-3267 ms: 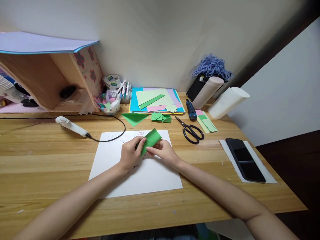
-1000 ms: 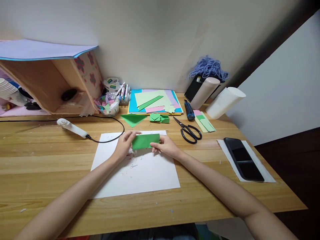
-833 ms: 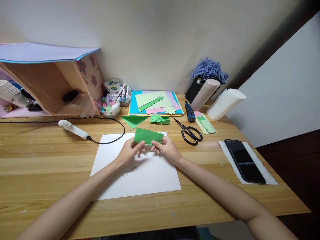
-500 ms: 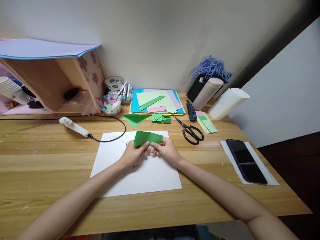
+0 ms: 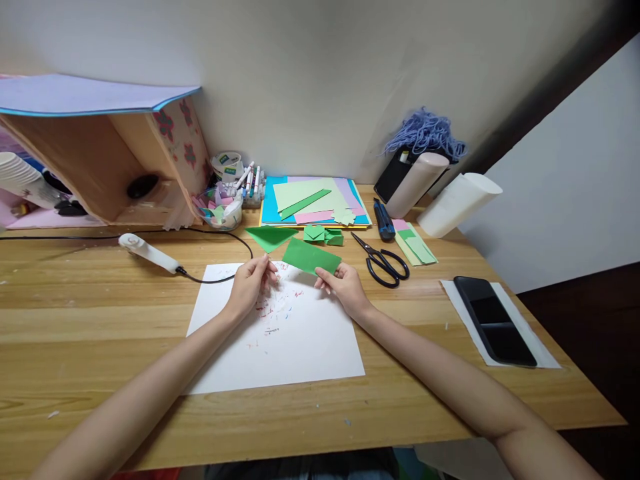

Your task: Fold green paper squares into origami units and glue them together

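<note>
My right hand [image 5: 345,288] pinches the near right corner of a folded dark green paper rectangle [image 5: 310,257], held a little above the far edge of a white sheet [image 5: 280,340]. My left hand [image 5: 249,285] hovers just left of the green paper, apart from it, with its fingers curled together over the sheet; nothing shows in them. Small red and blue marks speckle the sheet between my hands.
Behind lie a green paper triangle [image 5: 269,235], small folded green pieces [image 5: 323,234], a stack of coloured paper [image 5: 313,201], black scissors [image 5: 384,261], a blue utility knife [image 5: 383,221], a corded white tool [image 5: 145,251], a phone [image 5: 495,320] and a wooden box [image 5: 100,167].
My left hand has let go of the green paper and drawn back to the left. My right hand alone has carried the paper farther away and to the right.
</note>
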A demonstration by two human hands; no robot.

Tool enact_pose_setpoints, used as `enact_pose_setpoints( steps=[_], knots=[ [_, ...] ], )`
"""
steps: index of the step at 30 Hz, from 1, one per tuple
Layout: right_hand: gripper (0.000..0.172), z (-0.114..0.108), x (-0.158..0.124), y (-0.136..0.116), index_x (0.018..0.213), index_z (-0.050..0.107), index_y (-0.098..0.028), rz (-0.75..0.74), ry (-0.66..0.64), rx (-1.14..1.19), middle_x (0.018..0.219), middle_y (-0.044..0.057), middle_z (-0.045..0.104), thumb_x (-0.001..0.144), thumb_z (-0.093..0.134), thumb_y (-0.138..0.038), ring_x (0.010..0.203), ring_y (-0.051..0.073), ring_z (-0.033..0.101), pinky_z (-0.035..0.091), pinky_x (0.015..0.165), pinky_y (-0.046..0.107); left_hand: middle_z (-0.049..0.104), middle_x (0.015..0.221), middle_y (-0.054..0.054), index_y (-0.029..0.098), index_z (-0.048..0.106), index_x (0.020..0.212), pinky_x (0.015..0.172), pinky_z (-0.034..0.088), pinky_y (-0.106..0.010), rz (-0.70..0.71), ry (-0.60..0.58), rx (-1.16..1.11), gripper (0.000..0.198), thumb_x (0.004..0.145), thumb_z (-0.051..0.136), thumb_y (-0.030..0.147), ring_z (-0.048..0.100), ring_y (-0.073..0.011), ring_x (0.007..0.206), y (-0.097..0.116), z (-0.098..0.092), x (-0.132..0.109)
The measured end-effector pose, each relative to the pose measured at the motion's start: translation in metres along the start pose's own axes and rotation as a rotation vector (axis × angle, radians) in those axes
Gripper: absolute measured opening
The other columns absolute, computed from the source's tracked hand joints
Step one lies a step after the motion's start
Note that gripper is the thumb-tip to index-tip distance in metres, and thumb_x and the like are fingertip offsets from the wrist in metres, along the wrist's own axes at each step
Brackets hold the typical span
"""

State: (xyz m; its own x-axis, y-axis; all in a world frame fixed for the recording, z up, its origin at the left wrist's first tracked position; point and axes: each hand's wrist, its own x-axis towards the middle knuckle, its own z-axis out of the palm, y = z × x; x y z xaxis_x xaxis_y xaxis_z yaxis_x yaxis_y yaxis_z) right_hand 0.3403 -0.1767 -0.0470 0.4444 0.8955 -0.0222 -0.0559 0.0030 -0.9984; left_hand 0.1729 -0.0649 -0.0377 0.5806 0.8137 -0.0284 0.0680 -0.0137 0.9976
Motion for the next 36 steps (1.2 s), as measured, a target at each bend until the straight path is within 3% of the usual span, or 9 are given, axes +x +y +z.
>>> enact_pose_setpoints(
  steps=[4, 7, 12, 19, 24, 28, 31, 33, 36],
  knots=[
    [0.03, 0.004, -0.004, -0.002, 0.06, 0.058, -0.013, 0.042, -0.112, 0.009, 0.056, 0.004, 0.063, 0.07, 0.066, -0.04, 0.045, 0.009, 0.048, 0.036, 0.044, 0.022, 0.065, 0.068, -0.005, 0.012, 0.061, 0.08, 0.046, 0.04, -0.021, -0.017, -0.212, 0.133, 0.031, 0.074, 0.059, 0.042, 0.053, -0.01, 0.05, 0.004, 0.013, -0.013],
    [0.028, 0.008, -0.008, -0.003, 0.063, 0.059, -0.013, 0.051, -0.192, -0.007, 0.057, 0.004, 0.064, 0.071, 0.066, -0.039, 0.046, 0.009, 0.05, 0.038, 0.046, 0.022, 0.064, 0.066, -0.006, 0.011, 0.062, 0.075, 0.05, 0.041, -0.022, -0.01, -0.242, 0.168, 0.027, 0.072, 0.061, 0.038, 0.055, -0.0124, 0.055, 0.004, 0.021, -0.021],
    [0.029, 0.009, -0.009, 0.0, 0.061, 0.057, -0.013, 0.063, -0.194, -0.04, 0.056, 0.004, 0.064, 0.07, 0.066, -0.039, 0.044, 0.008, 0.049, 0.037, 0.043, 0.021, 0.058, 0.056, -0.002, 0.011, 0.058, 0.066, 0.047, 0.038, -0.02, -0.015, -0.188, 0.225, 0.022, 0.072, 0.059, 0.032, 0.052, -0.0107, 0.05, 0.0, 0.022, -0.022],
    [0.03, 0.008, -0.005, 0.005, 0.061, 0.058, -0.012, 0.091, -0.147, -0.03, 0.057, 0.005, 0.065, 0.069, 0.067, -0.039, 0.043, 0.007, 0.05, 0.038, 0.042, 0.02, 0.055, 0.051, 0.001, 0.013, 0.058, 0.062, 0.042, 0.034, -0.018, 0.084, -0.059, 0.347, 0.016, 0.068, 0.06, 0.028, 0.05, -0.0091, 0.045, -0.006, 0.006, -0.008],
    [0.031, 0.007, -0.004, 0.003, 0.059, 0.058, -0.012, 0.086, -0.073, -0.041, 0.057, 0.006, 0.064, 0.068, 0.068, -0.04, 0.042, 0.007, 0.049, 0.038, 0.041, 0.02, 0.06, 0.055, 0.0, 0.013, 0.059, 0.066, 0.044, 0.04, -0.019, 0.057, 0.041, 0.232, 0.014, 0.066, 0.06, 0.027, 0.055, -0.0109, 0.046, -0.008, -0.002, 0.0],
    [0.031, 0.005, -0.005, 0.0, 0.059, 0.058, -0.012, 0.035, -0.019, -0.046, 0.057, 0.004, 0.063, 0.07, 0.066, -0.04, 0.043, 0.007, 0.049, 0.039, 0.043, 0.02, 0.058, 0.055, 0.002, 0.014, 0.058, 0.068, 0.04, 0.038, -0.018, 0.024, 0.178, 0.173, 0.011, 0.069, 0.057, 0.025, 0.051, -0.008, 0.041, -0.006, -0.004, 0.003],
    [0.029, 0.005, -0.006, 0.0, 0.062, 0.057, -0.013, 0.034, -0.058, -0.04, 0.057, 0.004, 0.063, 0.07, 0.066, -0.039, 0.047, 0.009, 0.052, 0.042, 0.047, 0.022, 0.056, 0.055, 0.003, 0.014, 0.057, 0.072, 0.042, 0.038, -0.018, 0.04, 0.044, 0.153, 0.019, 0.075, 0.054, 0.032, 0.049, -0.0075, 0.042, -0.003, -0.002, 0.002],
    [0.027, 0.005, -0.006, 0.0, 0.065, 0.056, -0.013, 0.032, -0.117, -0.038, 0.059, 0.003, 0.063, 0.07, 0.067, -0.038, 0.051, 0.01, 0.054, 0.044, 0.051, 0.023, 0.057, 0.055, 0.002, 0.014, 0.057, 0.07, 0.045, 0.038, -0.019, 0.057, -0.078, 0.197, 0.023, 0.073, 0.059, 0.037, 0.051, -0.0086, 0.047, 0.0, 0.002, -0.001],
    [0.024, 0.006, -0.007, 0.001, 0.074, 0.06, -0.014, -0.009, -0.141, -0.02, 0.065, 0.002, 0.064, 0.069, 0.067, -0.036, 0.057, 0.012, 0.056, 0.045, 0.053, 0.023, 0.057, 0.055, 0.0, 0.013, 0.057, 0.063, 0.047, 0.037, -0.02, 0.036, -0.154, 0.272, 0.029, 0.071, 0.062, 0.041, 0.05, -0.0099, 0.05, 0.002, 0.007, -0.008]
  ],
)
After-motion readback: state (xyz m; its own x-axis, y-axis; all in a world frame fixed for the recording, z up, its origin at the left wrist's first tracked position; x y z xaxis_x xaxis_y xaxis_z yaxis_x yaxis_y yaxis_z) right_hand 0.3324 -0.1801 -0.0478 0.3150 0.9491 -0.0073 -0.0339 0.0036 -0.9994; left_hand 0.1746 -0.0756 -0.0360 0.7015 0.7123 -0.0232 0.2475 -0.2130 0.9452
